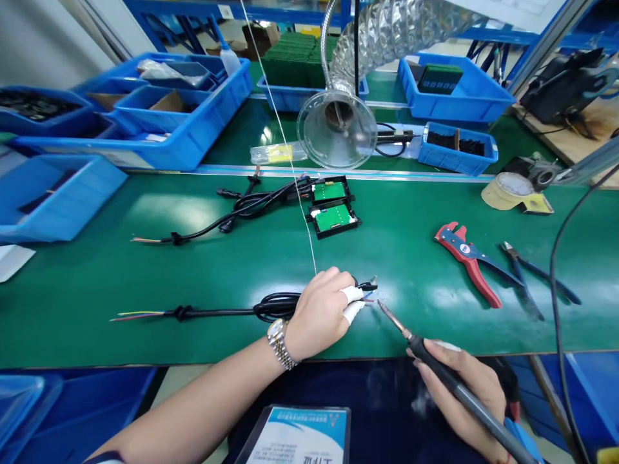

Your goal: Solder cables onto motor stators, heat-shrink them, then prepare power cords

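Note:
My left hand point(322, 306), with white finger covers on two fingertips, is closed on a black cable point(213, 312) lying across the green bench. Thin stripped wire ends point(370, 294) stick out past those fingertips. A soldering iron point(445, 374) is gripped in my right hand point(464, 393). Its metal tip points up and left, just short of the wire ends; I cannot tell whether they touch. From above, a thin pale strand point(294, 171) runs down to the back of my left hand. Coloured bare-ended wires point(140, 315) fan out at the cable's far left.
Behind my hands lie two green circuit boards point(333, 217) in black cases, joined to another black cable point(251, 203). A clear extraction funnel point(337, 129) hangs above them. Red-and-blue wire strippers point(471, 258) and cutting pliers point(525, 277) lie at right. Blue bins point(207, 122) line the back.

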`<state>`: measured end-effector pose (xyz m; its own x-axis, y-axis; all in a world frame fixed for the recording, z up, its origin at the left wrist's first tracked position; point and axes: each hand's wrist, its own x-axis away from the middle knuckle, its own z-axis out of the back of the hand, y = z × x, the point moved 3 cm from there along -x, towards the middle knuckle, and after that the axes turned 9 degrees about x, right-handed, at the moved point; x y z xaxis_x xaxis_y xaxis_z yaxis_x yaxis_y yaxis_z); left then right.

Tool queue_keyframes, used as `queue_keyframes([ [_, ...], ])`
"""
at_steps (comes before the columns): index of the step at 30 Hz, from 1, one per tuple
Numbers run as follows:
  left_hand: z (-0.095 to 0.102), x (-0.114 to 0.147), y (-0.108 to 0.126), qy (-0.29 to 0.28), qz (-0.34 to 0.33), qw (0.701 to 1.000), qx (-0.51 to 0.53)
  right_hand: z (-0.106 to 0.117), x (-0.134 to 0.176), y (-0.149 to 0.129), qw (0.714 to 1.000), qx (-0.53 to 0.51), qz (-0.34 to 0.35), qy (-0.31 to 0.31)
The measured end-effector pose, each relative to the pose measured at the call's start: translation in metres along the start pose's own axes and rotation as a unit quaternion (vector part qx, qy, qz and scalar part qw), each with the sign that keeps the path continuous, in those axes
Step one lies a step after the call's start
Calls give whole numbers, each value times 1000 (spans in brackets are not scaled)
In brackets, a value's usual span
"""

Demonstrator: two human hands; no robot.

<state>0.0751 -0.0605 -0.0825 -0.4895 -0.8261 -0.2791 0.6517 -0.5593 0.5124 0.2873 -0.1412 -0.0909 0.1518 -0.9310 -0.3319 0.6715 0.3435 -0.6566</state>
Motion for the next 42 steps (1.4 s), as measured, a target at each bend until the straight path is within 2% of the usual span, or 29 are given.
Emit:
queue_keyframes([
  [8, 0, 1, 0, 0, -4, 1000, -3, -3, -2, -2, 1000, 2, 13, -11],
  [13, 0, 2, 1, -8, 1, 1000, -2, -1, -3, -4, 998, 28, 51, -8],
  [16, 0, 2, 0, -9, 2, 1000, -2, 2, -3, -2, 998, 42, 46, -5],
  [21, 2, 1, 0, -15, 12, 1000, 12, 5, -2, -1, 1000, 25, 17, -1],
  [28, 9, -3, 0, -89, 41, 995, 30, 7, -5, 0, 999, -36, -29, 23],
  [33, 10, -3, 0, -113, 40, 992, 41, 3, -2, 4, 995, -79, -54, 13],
  [38, 7, -2, 2, -129, 43, 990, 38, 1, 1, 10, 984, -138, -115, 0],
  [42, 10, 2, 4, -125, 7, 991, 41, 0, 2, 15, 968, -196, -159, -14],
])
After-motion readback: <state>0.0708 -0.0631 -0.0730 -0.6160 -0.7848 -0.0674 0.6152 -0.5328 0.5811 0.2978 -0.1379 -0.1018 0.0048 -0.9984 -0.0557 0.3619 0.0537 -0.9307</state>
